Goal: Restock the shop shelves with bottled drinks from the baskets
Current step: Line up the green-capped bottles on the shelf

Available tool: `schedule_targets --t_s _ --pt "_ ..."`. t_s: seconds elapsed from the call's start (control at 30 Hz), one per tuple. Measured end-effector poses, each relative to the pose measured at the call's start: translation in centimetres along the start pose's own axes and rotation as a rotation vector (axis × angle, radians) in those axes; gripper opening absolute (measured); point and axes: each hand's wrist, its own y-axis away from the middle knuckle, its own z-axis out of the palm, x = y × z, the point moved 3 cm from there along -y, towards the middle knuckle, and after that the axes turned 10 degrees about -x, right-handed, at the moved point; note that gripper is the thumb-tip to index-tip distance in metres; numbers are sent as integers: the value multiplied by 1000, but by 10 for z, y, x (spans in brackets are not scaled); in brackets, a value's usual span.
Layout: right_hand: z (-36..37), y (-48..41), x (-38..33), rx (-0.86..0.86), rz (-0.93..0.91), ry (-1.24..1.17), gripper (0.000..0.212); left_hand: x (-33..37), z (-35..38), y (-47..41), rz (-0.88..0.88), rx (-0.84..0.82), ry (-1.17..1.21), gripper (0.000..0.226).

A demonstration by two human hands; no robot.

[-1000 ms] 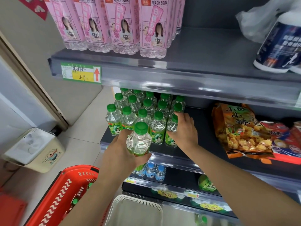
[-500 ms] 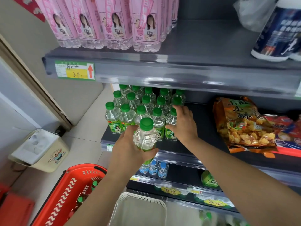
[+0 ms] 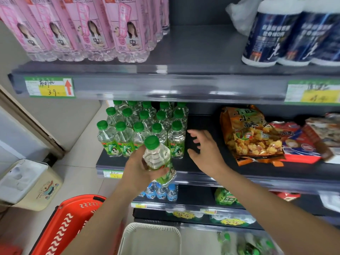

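Left hand holds one bottle at the middle shelf front; right hand open beside the stocked block.

Left hand: grip closed round the body of a clear plastic bottle with green cap and green label, cap tilted slightly left, at the near edge of the dark grey middle shelf and overlapping the front row. Right hand: grip wide, fingers spread, holding nothing, over the bare shelf just right of the block of matching green-capped bottles; contact with the shelf cannot be told. Right of that hand lies an orange snack bag. Top shelf: pink-labelled peach soda bottles at left, dark blue-labelled white bottles at right. Floor, near left: red plastic basket; a white plastic basket beside it.
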Motion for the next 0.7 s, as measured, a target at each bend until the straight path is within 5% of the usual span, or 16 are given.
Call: schedule_targets --t_s 0.13,0.37,0.7 --pt "-5 9 0 -4 -6 -55 53 5 9 -12 54 -88 -31 57" --pt "-26 25 17 52 37 -74 48 25 20 -42 116 -189 -449 80" --pt "-45 44 38 108 96 -104 46 7 53 -63 51 -229 -528 76"
